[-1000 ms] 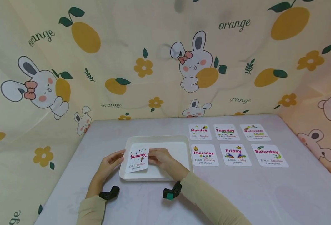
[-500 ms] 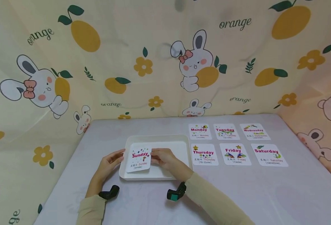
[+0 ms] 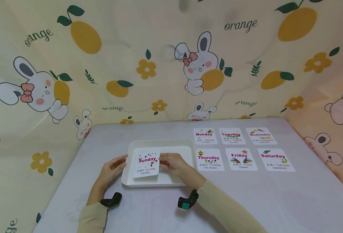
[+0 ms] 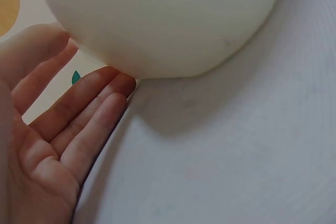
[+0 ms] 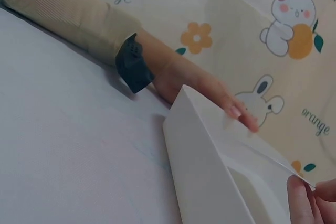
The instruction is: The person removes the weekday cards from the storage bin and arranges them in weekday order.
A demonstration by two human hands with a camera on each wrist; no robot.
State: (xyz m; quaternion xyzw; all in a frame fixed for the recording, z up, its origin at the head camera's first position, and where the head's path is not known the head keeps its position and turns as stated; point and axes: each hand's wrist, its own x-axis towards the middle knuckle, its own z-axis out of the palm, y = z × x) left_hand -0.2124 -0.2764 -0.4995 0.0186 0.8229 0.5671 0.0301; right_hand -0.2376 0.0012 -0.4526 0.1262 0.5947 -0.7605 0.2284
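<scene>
My right hand [image 3: 177,166] pinches the right edge of a white Sunday flashcard [image 3: 147,164], which is tilted up over the left half of a white tray [image 3: 171,185]. In the right wrist view, its fingertips [image 5: 299,195] hold the edge of the card [image 5: 262,153] above the tray wall [image 5: 197,166]. My left hand [image 3: 110,172] lies at the tray's left side. From the left wrist, its nearly straight fingers [image 4: 97,124] touch the outside of the tray [image 4: 173,35], palm turned up.
Right of the tray lie two rows of cards: Monday [image 3: 205,136], Tuesday [image 3: 232,136] and Wednesday [image 3: 261,136] behind, Thursday [image 3: 209,160], Friday [image 3: 241,159] and Saturday [image 3: 276,160] in front. A printed cloth backdrop [image 3: 159,123] rises behind the table [image 3: 241,200].
My right hand has drawn the Sunday card a little to the right across the tray. My left hand stays at the tray's left side. The head view has shifted slightly.
</scene>
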